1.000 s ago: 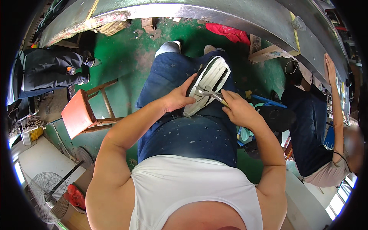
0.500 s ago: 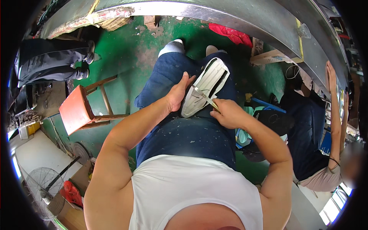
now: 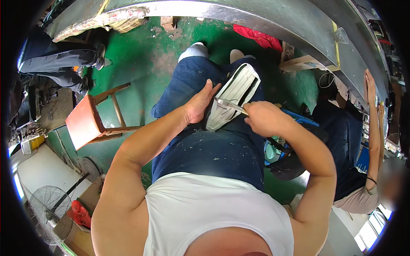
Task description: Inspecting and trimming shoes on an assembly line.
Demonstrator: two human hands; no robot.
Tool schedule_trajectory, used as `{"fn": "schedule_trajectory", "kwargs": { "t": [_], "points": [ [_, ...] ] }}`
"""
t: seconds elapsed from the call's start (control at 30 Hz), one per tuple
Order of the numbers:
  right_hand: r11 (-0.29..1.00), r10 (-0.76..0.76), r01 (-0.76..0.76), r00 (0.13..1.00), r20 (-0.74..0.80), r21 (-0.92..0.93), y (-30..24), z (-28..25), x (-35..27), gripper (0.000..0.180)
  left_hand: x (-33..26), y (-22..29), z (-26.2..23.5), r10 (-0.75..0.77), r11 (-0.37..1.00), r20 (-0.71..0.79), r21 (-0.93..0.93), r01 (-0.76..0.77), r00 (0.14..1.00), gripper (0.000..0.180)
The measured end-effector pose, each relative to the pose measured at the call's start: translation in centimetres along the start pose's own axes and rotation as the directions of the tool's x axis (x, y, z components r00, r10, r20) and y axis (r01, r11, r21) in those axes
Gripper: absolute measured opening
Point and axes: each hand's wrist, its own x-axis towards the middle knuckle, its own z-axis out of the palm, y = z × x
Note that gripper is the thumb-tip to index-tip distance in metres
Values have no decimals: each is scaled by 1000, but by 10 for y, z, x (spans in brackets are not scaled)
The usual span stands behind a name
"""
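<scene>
On my lap lies a shoe (image 3: 227, 112), its pale, creased underside turned up and its edges dark. My left hand (image 3: 199, 103) cups the near left side of it, with the thumb raised and some fingers hidden behind the edge. In my right hand (image 3: 265, 118) is a small hammer (image 3: 232, 106), gripped by its handle. Its metal head rests on or just over the underside, close to my left fingers. Dark blue trousers (image 3: 205, 155), flecked with pale bits, cover my legs under the shoe.
An orange-topped stool (image 3: 82, 122) stands at left on the green floor (image 3: 132, 53). A long metal workbench (image 3: 294, 30) curves across the front. At right a bucket-like container (image 3: 273, 155) holds pale green pieces, near a co-worker's arm (image 3: 373, 128). A fan (image 3: 51, 215) is lower left.
My right hand and the hammer have shifted right and slightly up, and the handle lies flatter. The shoe has moved slightly right. My left hand stays against it.
</scene>
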Motion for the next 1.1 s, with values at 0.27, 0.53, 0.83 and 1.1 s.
{"fn": "schedule_trajectory", "kwargs": {
  "t": [0.27, 0.53, 0.83, 1.1],
  "points": [
    [921, 61, 78, 939, -340, 383, -2, 92, 16, 28, 12, -6, 1, 92, 994, -279, -33, -105, 956, 76],
    [929, 60, 18, 978, -198, 370, 8, 61, -18, 46, 46, -39, -26, 636, 654, -332, 711, -259, 696, 61],
    [989, 139, -85, 821, -554, 123, 40, 70, 8, 42, 30, -30, -5, 801, 168, 57, 934, -315, 596, 46],
    [956, 227, -88, 828, -512, 281, 58, 97, -1, 26, 15, -5, 11, 571, -144, 251, 968, -206, 782, 54]
  ]
}}
